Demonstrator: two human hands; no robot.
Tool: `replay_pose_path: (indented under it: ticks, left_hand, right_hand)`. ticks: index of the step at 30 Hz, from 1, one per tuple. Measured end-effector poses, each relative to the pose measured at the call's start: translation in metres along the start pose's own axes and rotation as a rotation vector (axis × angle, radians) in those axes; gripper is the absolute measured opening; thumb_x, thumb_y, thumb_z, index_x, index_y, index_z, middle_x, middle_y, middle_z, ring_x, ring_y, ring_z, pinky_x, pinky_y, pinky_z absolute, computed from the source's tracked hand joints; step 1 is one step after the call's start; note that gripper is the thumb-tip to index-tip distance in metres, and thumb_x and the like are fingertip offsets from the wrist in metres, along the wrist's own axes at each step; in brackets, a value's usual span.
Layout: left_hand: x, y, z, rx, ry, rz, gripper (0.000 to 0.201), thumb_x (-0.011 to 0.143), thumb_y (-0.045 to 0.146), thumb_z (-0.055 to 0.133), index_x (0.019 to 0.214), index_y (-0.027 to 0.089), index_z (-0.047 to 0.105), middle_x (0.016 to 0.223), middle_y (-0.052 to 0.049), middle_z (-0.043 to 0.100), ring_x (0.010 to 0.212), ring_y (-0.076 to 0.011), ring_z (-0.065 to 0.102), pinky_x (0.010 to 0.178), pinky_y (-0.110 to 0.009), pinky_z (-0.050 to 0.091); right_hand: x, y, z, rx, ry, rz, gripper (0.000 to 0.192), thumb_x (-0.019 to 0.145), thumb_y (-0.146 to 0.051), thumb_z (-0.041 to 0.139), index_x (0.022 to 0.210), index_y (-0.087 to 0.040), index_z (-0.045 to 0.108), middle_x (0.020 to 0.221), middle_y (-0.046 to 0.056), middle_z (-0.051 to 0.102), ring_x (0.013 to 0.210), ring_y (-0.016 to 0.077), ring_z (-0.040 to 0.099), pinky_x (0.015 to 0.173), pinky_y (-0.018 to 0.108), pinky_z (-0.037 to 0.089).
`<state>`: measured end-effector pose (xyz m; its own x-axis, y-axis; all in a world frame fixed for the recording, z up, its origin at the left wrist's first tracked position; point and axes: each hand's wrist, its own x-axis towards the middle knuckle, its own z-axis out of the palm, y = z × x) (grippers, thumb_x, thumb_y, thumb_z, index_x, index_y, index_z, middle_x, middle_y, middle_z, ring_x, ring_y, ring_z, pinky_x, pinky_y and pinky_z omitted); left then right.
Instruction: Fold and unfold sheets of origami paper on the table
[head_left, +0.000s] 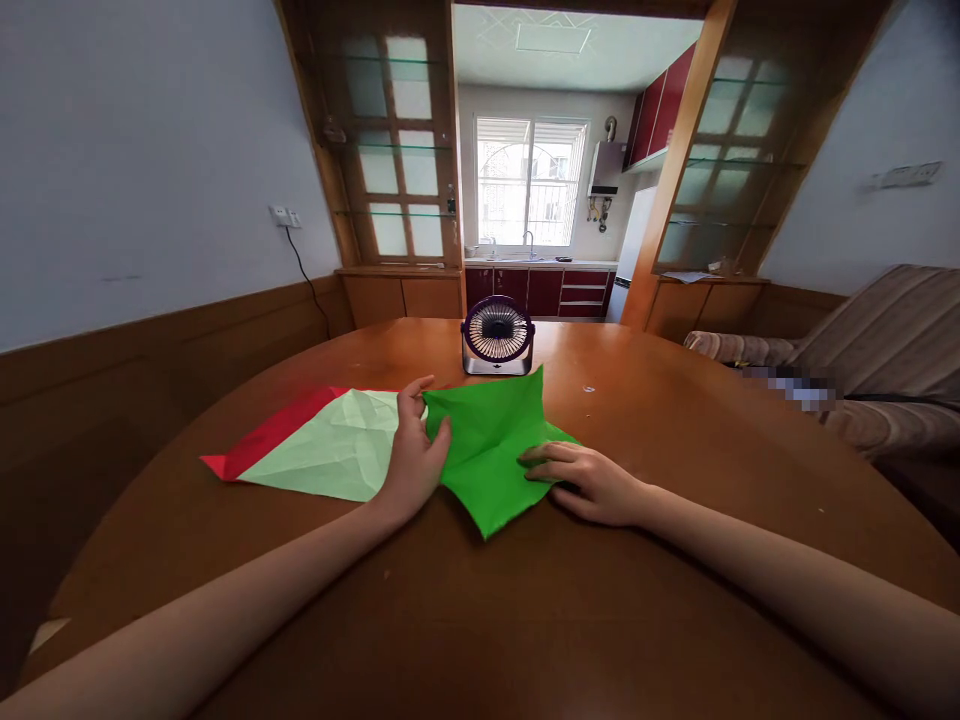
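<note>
Wooden surface (pixel 675 420): left hand (pixel 412 455) pinches green paper (pixel 487 450) edge, right hand (pixel 589 480) flat, fingers extended; slick surface risks skewed crease.

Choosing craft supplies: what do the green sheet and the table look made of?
Green sheet: probably thin matte paper, since it keeps sharp creases and folded points. Table: seemingly wood with a glossy varnish, brown and reflecting window light.
</note>
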<state>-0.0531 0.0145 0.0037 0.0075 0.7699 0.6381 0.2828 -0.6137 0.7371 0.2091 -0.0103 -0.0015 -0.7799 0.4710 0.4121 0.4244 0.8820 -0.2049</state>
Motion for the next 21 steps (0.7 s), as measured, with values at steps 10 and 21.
replay_pose_path:
  ticks: [10, 21]
  left_hand:
    - [0.004, -0.008, -0.018, 0.746, -0.330, 0.382, 0.050, 0.080, 0.007, 0.054, 0.128, 0.023, 0.052, 0.152, -0.011, 0.029, 0.143, -0.0320, 0.023, 0.115, -0.059, 0.021]
    - [-0.006, 0.005, -0.016, 0.441, -0.969, 0.221, 0.053, 0.089, 0.051, 0.058, 0.135, 0.026, 0.054, 0.148, -0.009, 0.044, 0.134, -0.0288, 0.042, 0.110, -0.047, 0.034]
  right_hand:
    - [-0.005, -0.002, -0.006, -0.012, -0.028, 0.005, 0.029, 0.085, -0.019, 0.051, 0.112, -0.017, 0.062, 0.117, 0.012, 0.065, 0.111, 0.0228, 0.060, 0.096, 0.041, 0.049]
    - [-0.025, 0.016, -0.016, -0.170, 0.017, 0.077, 0.027, 0.084, -0.025, 0.057, 0.109, -0.017, 0.062, 0.118, 0.014, 0.063, 0.110, 0.0284, 0.058, 0.092, 0.047, 0.048]
